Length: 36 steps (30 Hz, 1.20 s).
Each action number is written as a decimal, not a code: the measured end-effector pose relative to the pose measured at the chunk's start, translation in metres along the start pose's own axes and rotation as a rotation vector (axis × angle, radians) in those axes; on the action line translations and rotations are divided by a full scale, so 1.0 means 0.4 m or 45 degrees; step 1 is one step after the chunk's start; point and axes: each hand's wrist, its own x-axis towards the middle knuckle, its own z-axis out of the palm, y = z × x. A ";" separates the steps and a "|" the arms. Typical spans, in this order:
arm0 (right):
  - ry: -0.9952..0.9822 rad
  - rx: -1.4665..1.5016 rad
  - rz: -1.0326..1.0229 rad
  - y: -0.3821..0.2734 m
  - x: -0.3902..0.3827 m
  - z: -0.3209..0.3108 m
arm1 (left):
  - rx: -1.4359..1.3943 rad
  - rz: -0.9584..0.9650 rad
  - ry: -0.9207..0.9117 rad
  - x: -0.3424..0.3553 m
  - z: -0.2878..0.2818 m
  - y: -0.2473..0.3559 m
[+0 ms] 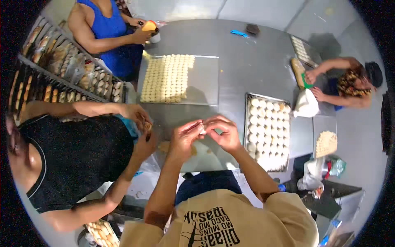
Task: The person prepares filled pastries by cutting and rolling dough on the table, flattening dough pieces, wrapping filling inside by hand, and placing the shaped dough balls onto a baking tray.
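Note:
Above the near edge of the table, my left hand (184,139) and my right hand (225,132) meet fingertip to fingertip. Between them is a small pale piece of dough (202,129), pinched by the left fingers; the right fingers touch it and partly cover it. Under my hands lies a pale sheet (212,158) with a few yellowish scraps. To the right of my right hand, round white dough pieces (268,123) fill a dark-rimmed tray in rows. Ahead and to the left, a flat tray (204,84) carries close rows of small yellowish dough pieces (166,78).
A person in black (78,152) works close at my left; a person in blue (105,24) stands beyond. Across on the right, another person's arms (335,64) reach over the table (242,61) near a white bag (306,103). Racks of bread (61,61) line the left.

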 end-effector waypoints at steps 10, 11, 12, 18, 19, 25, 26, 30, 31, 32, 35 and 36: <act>0.345 0.475 1.147 -0.164 -0.367 0.155 | -0.306 -0.277 -0.093 -0.264 -0.084 -0.244; 0.276 0.534 1.195 -0.135 -0.427 0.178 | -0.180 -0.317 -0.026 -0.304 -0.111 -0.290; 0.197 0.597 1.246 -0.107 -0.479 0.203 | -0.056 -0.355 0.052 -0.341 -0.153 -0.352; -0.422 -0.385 0.826 0.008 -0.470 0.236 | 0.154 -0.272 0.410 -0.447 -0.350 -0.451; -0.376 -0.538 0.576 0.063 -0.466 0.243 | 0.205 -0.254 0.455 -0.436 -0.338 -0.427; -0.417 -0.635 -0.046 0.213 -0.415 0.294 | -0.004 -0.142 0.506 -0.338 -0.318 -0.409; -0.410 -0.603 -0.038 0.237 -0.419 0.302 | 0.008 -0.134 0.522 -0.315 -0.309 -0.410; -0.442 -0.635 -0.150 0.288 -0.430 0.324 | -0.077 -0.027 0.521 -0.220 -0.308 -0.473; -0.525 -0.647 -0.182 0.269 -0.421 0.345 | -0.167 0.054 0.539 -0.236 -0.351 -0.509; -0.567 -0.712 -0.174 0.260 -0.418 0.320 | -0.162 0.050 0.525 -0.226 -0.359 -0.539; -0.561 -0.761 -0.220 0.254 -0.408 0.276 | -0.266 0.011 0.468 -0.191 -0.337 -0.549; -0.611 -0.767 -0.164 0.250 -0.412 0.265 | -0.225 -0.014 0.449 -0.194 -0.329 -0.538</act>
